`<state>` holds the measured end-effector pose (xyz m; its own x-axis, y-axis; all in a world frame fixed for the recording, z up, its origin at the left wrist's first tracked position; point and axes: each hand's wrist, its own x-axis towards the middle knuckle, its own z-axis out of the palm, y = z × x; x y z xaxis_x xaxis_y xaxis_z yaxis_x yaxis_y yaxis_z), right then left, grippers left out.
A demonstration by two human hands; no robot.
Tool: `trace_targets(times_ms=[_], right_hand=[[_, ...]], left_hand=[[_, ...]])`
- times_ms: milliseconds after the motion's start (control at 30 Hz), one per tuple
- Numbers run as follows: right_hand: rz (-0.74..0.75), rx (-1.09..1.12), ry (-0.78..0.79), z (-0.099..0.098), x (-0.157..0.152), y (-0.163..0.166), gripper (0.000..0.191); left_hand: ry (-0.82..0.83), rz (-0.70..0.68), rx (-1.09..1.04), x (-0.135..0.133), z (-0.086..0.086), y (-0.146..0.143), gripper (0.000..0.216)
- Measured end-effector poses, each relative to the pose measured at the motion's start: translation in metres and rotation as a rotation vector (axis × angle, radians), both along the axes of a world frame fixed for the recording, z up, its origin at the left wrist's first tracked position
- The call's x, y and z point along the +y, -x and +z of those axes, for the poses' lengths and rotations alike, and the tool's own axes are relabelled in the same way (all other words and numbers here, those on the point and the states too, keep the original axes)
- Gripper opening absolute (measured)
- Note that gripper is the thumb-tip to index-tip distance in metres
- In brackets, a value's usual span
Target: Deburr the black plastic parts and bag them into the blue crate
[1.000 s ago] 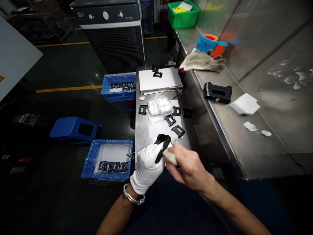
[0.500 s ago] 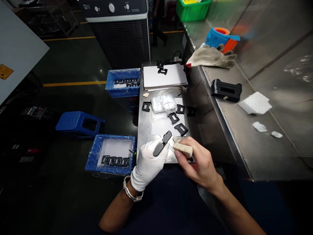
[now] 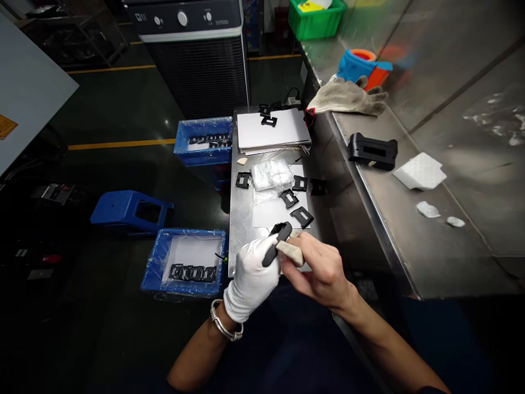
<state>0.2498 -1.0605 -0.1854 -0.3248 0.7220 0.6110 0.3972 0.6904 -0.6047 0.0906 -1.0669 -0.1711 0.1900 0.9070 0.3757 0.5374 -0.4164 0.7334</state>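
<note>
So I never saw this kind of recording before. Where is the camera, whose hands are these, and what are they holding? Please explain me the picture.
No machine is here. These are a person's own two hands, filmed by a camera worn on the head, looking forward and down.

The left hand, in a white glove, holds a black plastic part. The bare right hand holds a pale block close against it; I cannot tell the block's material.

On the steel table lie a white sheet with black frames on it, a clear plastic bag and a stack of white sheets. To the left, a blue crate lined with plastic holds a row of similar black parts.
</note>
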Motion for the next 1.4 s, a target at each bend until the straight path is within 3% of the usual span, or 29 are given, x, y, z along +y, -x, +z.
trace_targets(times_ms=[1033, 1233, 1400], right_hand=[[0.032, -0.080, 0.014, 0.012, 0.020, -0.010, 0.006], [-0.143, 0.314, 0.313, 0.023, 0.019, -0.031, 0.010], [-0.015, 0.671, 0.707, 0.001, 0.009, -0.026, 0.021]], left_hand=[[0.053, 0.066, -0.016, 0.001, -0.004, -0.002, 0.013], [0.156, 0.102, -0.044, 0.004, 0.013, -0.008, 0.009], [0.160, 0.109, -0.031, 0.003, 0.018, -0.009, 0.010]])
